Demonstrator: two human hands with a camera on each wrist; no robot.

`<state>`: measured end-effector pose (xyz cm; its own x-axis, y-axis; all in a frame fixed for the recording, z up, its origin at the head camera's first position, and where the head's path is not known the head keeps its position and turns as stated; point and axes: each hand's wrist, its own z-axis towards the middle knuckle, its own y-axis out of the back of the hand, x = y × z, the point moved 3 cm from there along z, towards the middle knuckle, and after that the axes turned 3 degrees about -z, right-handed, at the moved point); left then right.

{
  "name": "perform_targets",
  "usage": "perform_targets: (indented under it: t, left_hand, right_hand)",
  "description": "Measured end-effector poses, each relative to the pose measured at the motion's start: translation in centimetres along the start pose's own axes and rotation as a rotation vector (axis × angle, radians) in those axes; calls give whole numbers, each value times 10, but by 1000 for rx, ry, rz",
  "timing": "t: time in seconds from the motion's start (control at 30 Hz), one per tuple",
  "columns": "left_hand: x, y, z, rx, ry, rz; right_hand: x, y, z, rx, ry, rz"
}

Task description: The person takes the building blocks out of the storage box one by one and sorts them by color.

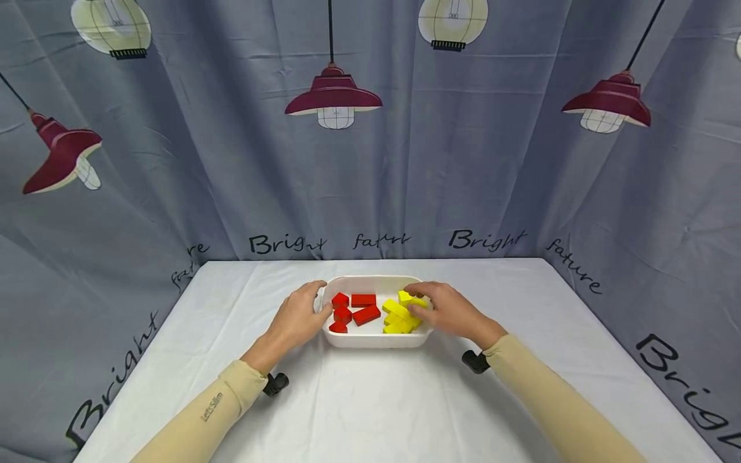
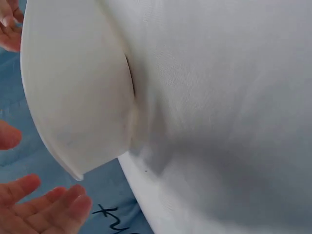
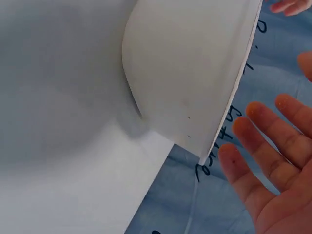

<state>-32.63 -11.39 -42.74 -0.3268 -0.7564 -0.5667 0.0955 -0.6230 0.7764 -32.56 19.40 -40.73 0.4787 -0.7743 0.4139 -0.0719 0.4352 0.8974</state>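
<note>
A white rectangular tray with rounded corners stands on the table. Several red blocks lie in its left half, while several yellow blocks are heaped on the right. My left hand is at the tray's left end, fingers spread loosely; in the left wrist view its fingertips are close to the tray's outer wall. Over the right end hovers my right hand, overlapping some yellow blocks in the head view. From the right wrist, its fingers look extended beside the rim, holding nothing.
A white cloth covers the table. Behind and at both sides hangs a grey-blue curtain printed with lamps and lettering. Small black devices sit at the left wrist and right wrist.
</note>
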Motion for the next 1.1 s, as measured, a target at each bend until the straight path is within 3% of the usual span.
perform_targets:
  t: [0.2,0.4,0.77,1.1]
  left_hand:
    - [9,-10,13,53,102,-44]
    - [16,-22,23,79,150,-60]
    - [26,-36,17,53,196,-4]
    - [24,-37,20,134,241,33]
  right_hand:
    - [1,-2,2,-8,3,63]
    - [1,-1,5,-49,9,91]
    - [-4,6,14,-85,-43,186]
    - [-21,13,35,-85,-146,276]
